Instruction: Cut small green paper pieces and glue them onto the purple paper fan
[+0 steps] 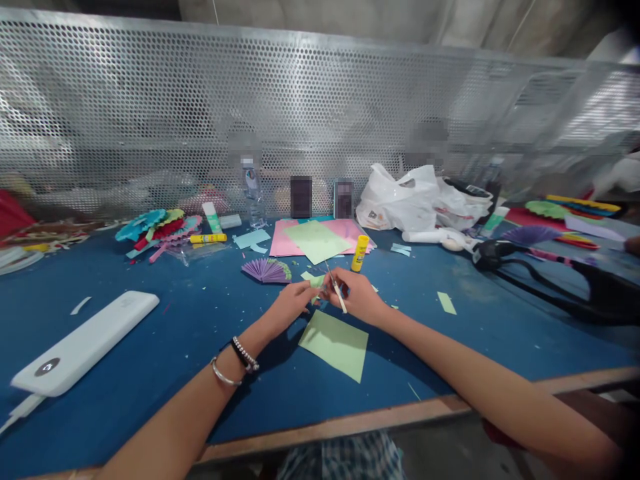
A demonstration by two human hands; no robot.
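My left hand pinches a small piece of light green paper over the middle of the table. Close against it, my right hand is closed on what look like white-handled scissors, their thin metal end pointing away from me. The fingertips of both hands nearly meet, so part of the paper piece is hidden. A light green paper square lies flat just below my hands. Beyond them are a yellow glue stick, standing upright, and a purple folded paper fan with a green edge.
Pink sheets lie at the back under another green square. A white power bank with a cable is at left. Paper crafts, a water bottle, white plastic bags and a black strap surround the workspace.
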